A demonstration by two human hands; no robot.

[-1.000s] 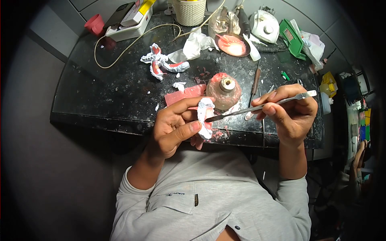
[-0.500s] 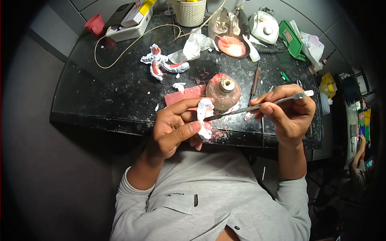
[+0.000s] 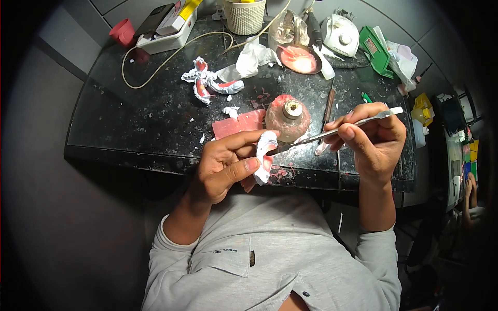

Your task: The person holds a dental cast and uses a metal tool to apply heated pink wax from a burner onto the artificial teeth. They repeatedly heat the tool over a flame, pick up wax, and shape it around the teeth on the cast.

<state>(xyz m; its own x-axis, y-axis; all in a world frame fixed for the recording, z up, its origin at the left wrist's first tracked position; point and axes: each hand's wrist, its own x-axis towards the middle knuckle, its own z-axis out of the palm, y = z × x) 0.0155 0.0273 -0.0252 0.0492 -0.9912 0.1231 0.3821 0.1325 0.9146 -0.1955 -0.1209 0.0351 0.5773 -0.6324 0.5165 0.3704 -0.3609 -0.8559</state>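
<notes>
My left hand (image 3: pixel 225 168) pinches a white dental plaster cast (image 3: pixel 262 150) between thumb and fingers. Pink wax (image 3: pixel 267 162) lines the cast's right side. In my right hand (image 3: pixel 376 147) is a slim metal wax knife (image 3: pixel 316 136), gripped like a pen and slanting down to the left. Its dark tip is at the wax side of the cast; whether it touches cannot be made out. Just beyond the cast stands a glass spirit lamp (image 3: pixel 287 124) smeared with pink wax. Pink wax sheets (image 3: pixel 226 128) lie to its left.
More white casts with pink wax (image 3: pixel 202 82) lie farther back. A pan of pink wax (image 3: pixel 299 59), a white woven basket (image 3: pixel 245 18), a white device (image 3: pixel 341 35) and a green box (image 3: pixel 377 50) line the back. A brown-handled tool (image 3: pixel 329 106) lies right of the lamp.
The cast has turned slightly in my left hand and sits a little lower. The wax knife's rear end has swung a little away from me, its tip staying beside the wax.
</notes>
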